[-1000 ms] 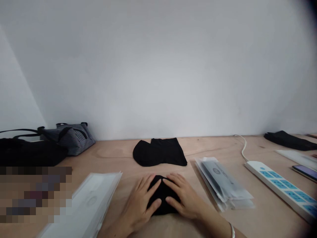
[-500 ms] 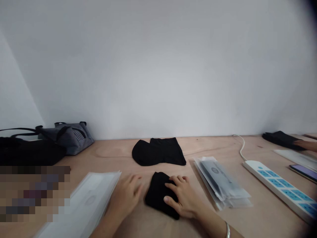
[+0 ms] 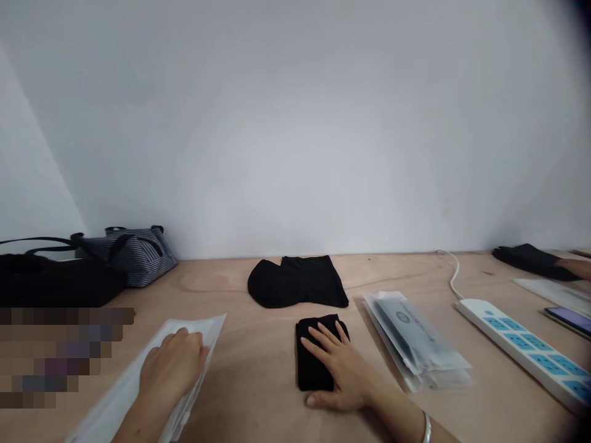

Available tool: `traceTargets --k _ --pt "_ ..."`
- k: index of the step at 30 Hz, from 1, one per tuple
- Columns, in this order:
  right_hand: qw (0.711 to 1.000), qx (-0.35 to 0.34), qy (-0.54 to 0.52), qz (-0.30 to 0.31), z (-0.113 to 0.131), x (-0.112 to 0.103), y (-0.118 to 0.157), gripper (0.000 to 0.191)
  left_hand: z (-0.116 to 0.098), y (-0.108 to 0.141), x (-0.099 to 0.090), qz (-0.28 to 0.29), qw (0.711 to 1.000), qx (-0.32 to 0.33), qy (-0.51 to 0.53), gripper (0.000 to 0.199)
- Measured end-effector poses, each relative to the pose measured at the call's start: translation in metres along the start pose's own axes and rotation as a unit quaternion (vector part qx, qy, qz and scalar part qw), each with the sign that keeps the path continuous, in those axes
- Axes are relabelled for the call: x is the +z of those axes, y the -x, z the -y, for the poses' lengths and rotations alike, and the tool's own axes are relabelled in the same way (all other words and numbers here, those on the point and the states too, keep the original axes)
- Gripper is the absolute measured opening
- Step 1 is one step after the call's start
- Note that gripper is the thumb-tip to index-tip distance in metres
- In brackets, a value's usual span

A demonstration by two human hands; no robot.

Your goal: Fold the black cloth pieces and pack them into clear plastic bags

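Observation:
A folded black cloth (image 3: 311, 366) lies on the wooden table in the middle foreground. My right hand (image 3: 339, 369) rests on it with the fingers spread, the thumb touching the table beside its near edge. My left hand (image 3: 173, 366) is at the left, over a stack of translucent zip bags (image 3: 115, 400); its fingers are curled down at the bags' right edge, and the fingertips are hidden. Farther back lies another black cloth piece (image 3: 298, 283), flat, with a rounded left end. Filled translucent bags (image 3: 415, 338) with a dark printed logo sit right of my right hand.
A white power strip (image 3: 526, 351) with blue sockets and a cable lies at the right, near a phone (image 3: 570, 320). Another person's hand (image 3: 577, 267) touches dark cloth (image 3: 530, 260) at the far right. A striped bag (image 3: 143, 258) and a black bag (image 3: 55, 283) stand at the back left.
My left hand has moved left from beside the folded cloth onto the translucent bags. The folded cloth has shifted right and turned straighter, and my right hand's fingers are spread wider on it.

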State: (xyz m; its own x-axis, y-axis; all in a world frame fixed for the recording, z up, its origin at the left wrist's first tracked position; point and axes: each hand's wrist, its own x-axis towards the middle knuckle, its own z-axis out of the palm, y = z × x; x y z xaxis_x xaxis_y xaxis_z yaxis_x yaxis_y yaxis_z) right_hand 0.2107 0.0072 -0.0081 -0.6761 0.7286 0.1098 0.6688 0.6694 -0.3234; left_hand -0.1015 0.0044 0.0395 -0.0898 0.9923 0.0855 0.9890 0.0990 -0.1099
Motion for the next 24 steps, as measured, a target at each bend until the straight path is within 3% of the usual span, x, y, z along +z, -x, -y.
traceTargets --k 4,6,8,12,17,21,24 --pt "0.999 0.019 -0.008 0.030 -0.005 0.007 0.000 0.084 -0.040 0.010 -0.012 -0.068 0.995 0.074 0.013 0.026" --pt "0.999 0.035 0.000 0.021 -0.006 0.012 -0.001 0.083 -0.068 0.014 -0.008 -0.065 0.987 0.137 0.051 0.026" --pt "0.998 0.057 0.010 0.005 -0.007 0.017 -0.001 0.081 -0.095 0.013 0.005 -0.072 0.975 0.187 0.099 0.027" --pt "0.995 0.095 0.006 0.000 -0.011 0.022 0.000 0.071 -0.131 -0.002 0.039 -0.062 0.954 0.201 0.212 0.026" --pt "0.990 0.121 -0.069 -0.016 -0.015 0.013 0.005 0.064 -0.139 -0.020 0.065 -0.048 0.940 0.204 0.271 0.025" --pt "0.962 0.152 -0.214 -0.074 -0.017 0.008 0.006 0.057 -0.135 -0.019 0.068 -0.038 0.929 0.209 0.304 0.018" --pt "0.952 0.145 -0.252 -0.094 -0.012 0.012 0.004 0.056 -0.134 -0.017 0.068 -0.032 0.923 0.209 0.322 0.018"
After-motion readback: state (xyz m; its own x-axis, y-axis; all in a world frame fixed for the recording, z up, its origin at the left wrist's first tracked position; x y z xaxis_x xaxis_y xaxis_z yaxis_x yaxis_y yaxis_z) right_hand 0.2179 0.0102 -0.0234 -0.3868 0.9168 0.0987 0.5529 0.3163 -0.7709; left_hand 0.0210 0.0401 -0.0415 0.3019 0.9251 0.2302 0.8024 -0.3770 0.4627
